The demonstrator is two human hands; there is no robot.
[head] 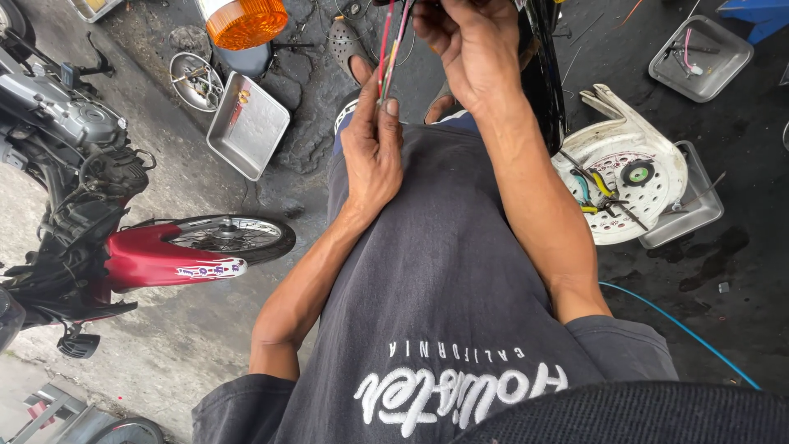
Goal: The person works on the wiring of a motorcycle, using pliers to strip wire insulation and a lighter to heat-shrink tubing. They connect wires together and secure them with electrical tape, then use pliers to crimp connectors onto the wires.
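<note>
at the far left a red motorcycle [123,247] lay on the concrete floor [197,329], its front wheel [234,236] pointing toward the middle. above the wheel sat a rectangular metal tray [248,125], with a round metal dish [196,80] just beside its upper left corner and an orange lamp lens [246,20] at the top edge. in the middle, over the person's dark grey shirt [436,288], the left hand [371,148] was closed, thumb and fingers pinching a bundle of thin wires [386,57], red and other colours, that ran up out of view. the right hand [470,49] was just above and beside it at the upper end of the same wires, fingers curled, though whether it gripped them could not be told. further right a white round fan guard [629,177] held pliers, resting on a second metal tray [694,210]. a third tray [701,57] lay near the top right, and a blue hose [682,329] crossed the dark floor below.
</note>
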